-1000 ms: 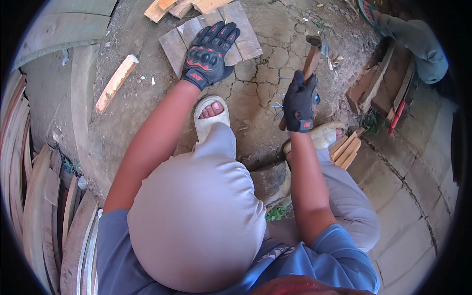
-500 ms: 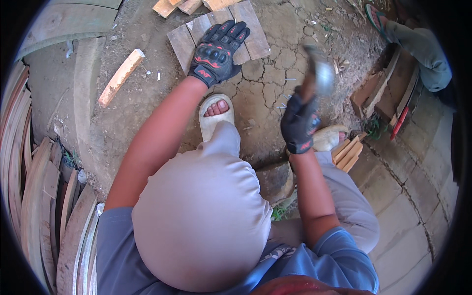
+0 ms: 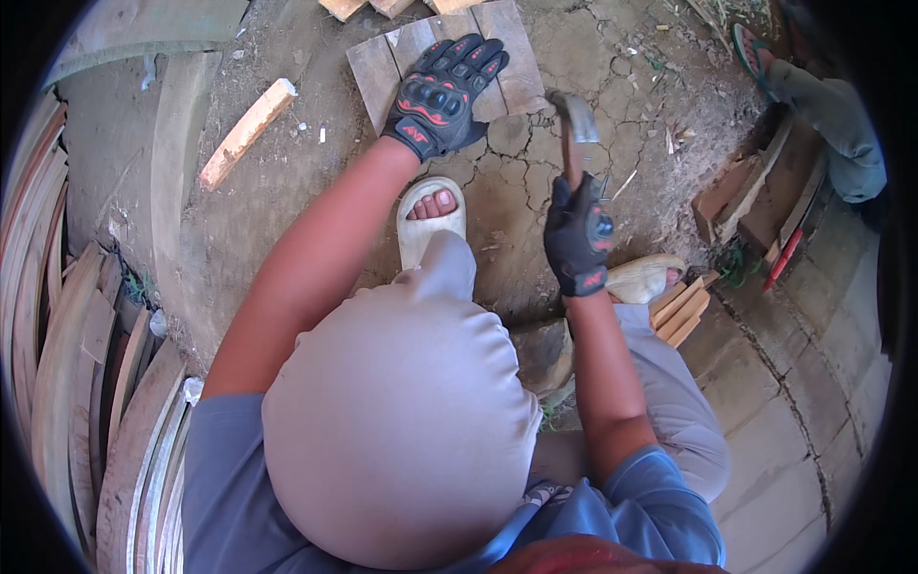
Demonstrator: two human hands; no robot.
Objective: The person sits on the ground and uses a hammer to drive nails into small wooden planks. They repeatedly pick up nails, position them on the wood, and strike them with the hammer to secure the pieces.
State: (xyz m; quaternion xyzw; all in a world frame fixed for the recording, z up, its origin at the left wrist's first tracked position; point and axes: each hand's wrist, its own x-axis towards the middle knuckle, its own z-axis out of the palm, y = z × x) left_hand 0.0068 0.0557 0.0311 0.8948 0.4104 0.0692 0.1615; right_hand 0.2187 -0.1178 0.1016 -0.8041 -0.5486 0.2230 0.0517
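My left hand (image 3: 442, 100), in a black glove with red marks, lies with its fingers stretched out over a panel of thin wooden slats (image 3: 516, 59) on the ground. Its palm side is hidden. To the right, my right hand (image 3: 579, 234), gloved alike, is closed around the wooden handle of a hammer (image 3: 577, 124). The metal head points away from me, just right of the panel's near right corner and apart from my left hand. A few thin nails (image 3: 602, 185) show beside my right hand, partly covered by it.
A loose wood stick (image 3: 249, 134) lies left of the panel, and wood pieces (image 3: 390, 8) sit beyond it. Stacked boards (image 3: 67, 373) line the left side. Small sticks (image 3: 681, 314) lie by my right sandal (image 3: 643, 279). Another person's leg (image 3: 827, 115) is at far right, near timber blocks (image 3: 765, 191).
The hammer has swung left and forward, its head now closer to the panel. My left hand stays on the slats; the whole view has shifted slightly.
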